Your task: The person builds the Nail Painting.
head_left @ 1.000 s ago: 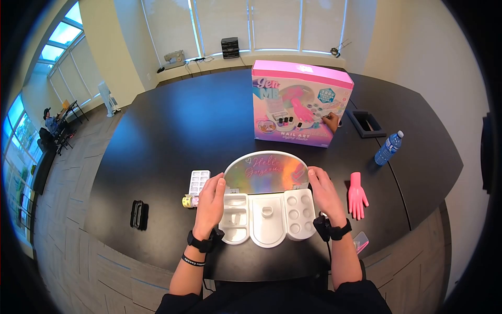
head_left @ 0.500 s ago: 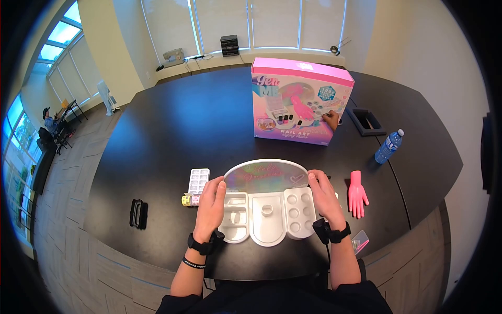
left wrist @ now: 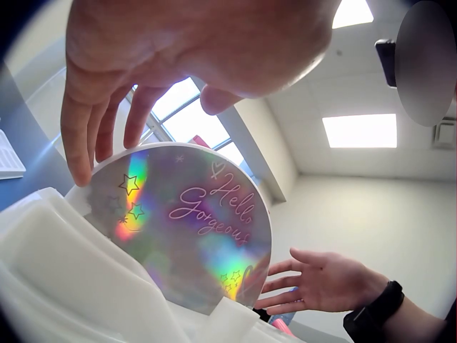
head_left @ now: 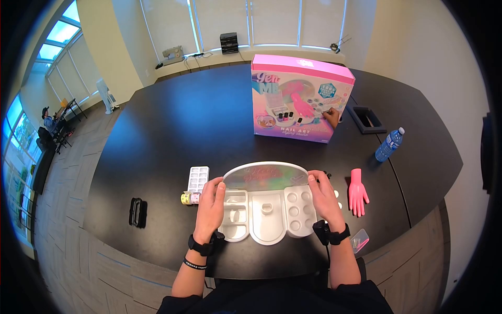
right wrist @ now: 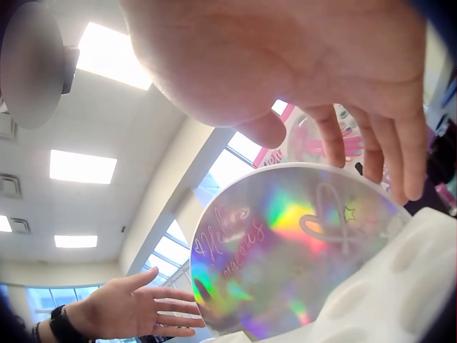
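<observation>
A white tray unit (head_left: pixel 267 238) with moulded compartments and round wells lies on the table. At its back edge an arched holographic panel (head_left: pixel 272 177) with a white rim and "Hello Gorgeous" lettering stands tilted; it also fills the middle of the left wrist view (left wrist: pixel 178 221) and the right wrist view (right wrist: pixel 293 243). My left hand (head_left: pixel 210 206) is at the panel's left side, fingers extended behind the rim and thumb off its face. My right hand (head_left: pixel 327 199) mirrors it at the right side, fingers fairly straight, thumb raised clear.
Behind the tray stands a pink box (head_left: pixel 300 102). Left are a small white palette (head_left: pixel 198 179), tape rolls (head_left: pixel 189 199) and a black object (head_left: pixel 138 212). Right are a pink model hand (head_left: pixel 357 193), a clear-and-pink item (head_left: pixel 360 240), a water bottle (head_left: pixel 389 145) and a black frame (head_left: pixel 366 120).
The panel has changed its tilt: its top edge sits lower in the head view and its face looks narrower. Both hands have stayed at its sides.
</observation>
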Available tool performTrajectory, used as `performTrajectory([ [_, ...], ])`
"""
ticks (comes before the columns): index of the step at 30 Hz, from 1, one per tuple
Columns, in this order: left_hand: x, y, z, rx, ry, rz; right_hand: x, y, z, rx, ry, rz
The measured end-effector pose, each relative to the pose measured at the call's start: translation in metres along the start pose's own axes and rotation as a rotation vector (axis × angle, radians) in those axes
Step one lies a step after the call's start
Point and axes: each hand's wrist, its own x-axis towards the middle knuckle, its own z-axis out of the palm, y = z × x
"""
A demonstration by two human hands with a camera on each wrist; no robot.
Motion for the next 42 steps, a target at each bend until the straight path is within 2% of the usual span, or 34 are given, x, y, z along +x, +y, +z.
performTrajectory([
  [14, 0.000, -0.010, 0.000, 0.015, 0.019, 0.028, -0.003, 0.004, 0.000, 0.043, 0.005, -0.021],
  [28, 0.002, -0.017, -0.003, 0.026, -0.065, -0.121, 0.001, 0.010, 0.002, -0.001, 0.051, -0.079],
  [37, 0.001, -0.013, 0.001, 0.018, -0.005, -0.088, 0.003, 0.010, 0.001, -0.035, 0.086, -0.077],
  [42, 0.000, -0.011, -0.001, 0.030, -0.032, -0.101, 0.007, 0.015, 0.001, -0.032, 0.093, -0.072],
])
